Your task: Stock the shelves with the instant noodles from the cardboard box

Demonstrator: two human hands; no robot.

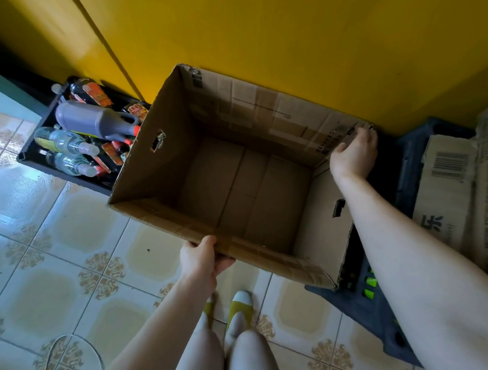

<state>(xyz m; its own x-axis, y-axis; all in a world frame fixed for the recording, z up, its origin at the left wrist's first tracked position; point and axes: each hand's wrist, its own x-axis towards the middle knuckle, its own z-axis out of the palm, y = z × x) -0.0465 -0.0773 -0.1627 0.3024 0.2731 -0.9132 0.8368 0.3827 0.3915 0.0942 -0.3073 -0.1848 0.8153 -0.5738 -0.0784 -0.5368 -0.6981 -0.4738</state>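
Head view: glossy patterned floor tiles (67, 233), yellow wall (299, 33) behind cardboard box (237, 190).

Left hand (203, 260), forearm raised, pinches the near rim of the open brown cardboard box (165, 178); right hand (354, 154), arm outstretched, grips its far corner.

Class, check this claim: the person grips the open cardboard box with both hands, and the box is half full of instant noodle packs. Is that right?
Not quite. The left hand and right hand do grip the cardboard box, but the head view shows it empty, only its bare bottom flaps.
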